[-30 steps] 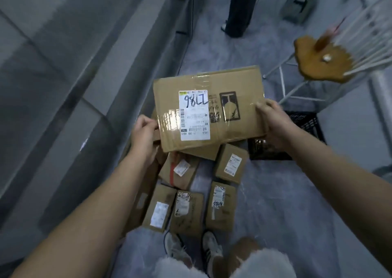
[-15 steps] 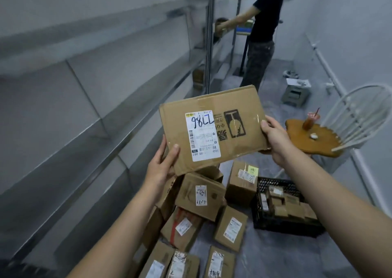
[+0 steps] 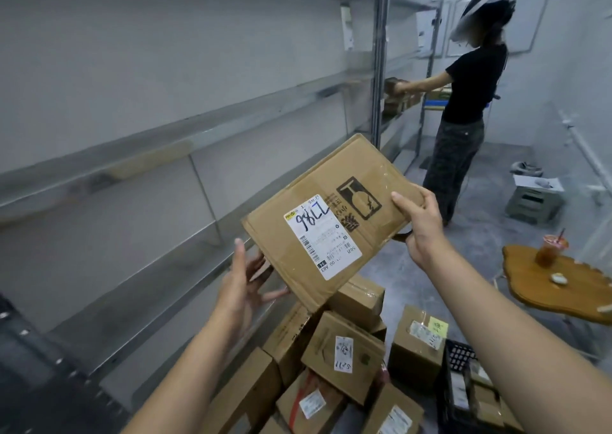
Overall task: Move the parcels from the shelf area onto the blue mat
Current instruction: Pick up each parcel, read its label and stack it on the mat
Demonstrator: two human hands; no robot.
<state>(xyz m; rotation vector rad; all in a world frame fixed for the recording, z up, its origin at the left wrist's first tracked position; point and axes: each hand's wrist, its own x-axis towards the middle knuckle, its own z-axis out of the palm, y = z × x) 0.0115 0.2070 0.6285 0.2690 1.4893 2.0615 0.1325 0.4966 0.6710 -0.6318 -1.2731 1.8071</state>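
Since the earlier frame the flat cardboard parcel [image 3: 331, 221] has rotated, near-left corner now lower and far end higher, and the left hand [image 3: 245, 288] has come off its corner; camera view has also lifted, so the far end of the room shows. Right hand [image 3: 420, 225] grips the parcel's right edge, thumb flat on the top face, fingers curled underneath. Left hand is open just beside the lower-left corner, thumb up, fingers spread and reaching under the edge; contact cannot be told. Parcel is in the air, tilted, above a pile of parcels [image 3: 344, 351] on the floor [image 3: 463, 268], and close to the metal shelving [image 3: 165, 129] along the left wall. White shipping label and a printed broken-glass mark face up. Floor is grey, mottled concrete. Black plastic crate [image 3: 458, 356] with small boxes sits right of the pile. Wooden table top [image 3: 563, 288] at right carries an iced drink cup [image 3: 548, 251] with a straw. Grey step stool [image 3: 533, 198] stands further back near the white wall. Second person [image 3: 463, 102] in a black top stands at the far shelves, arm reaching onto a shelf.
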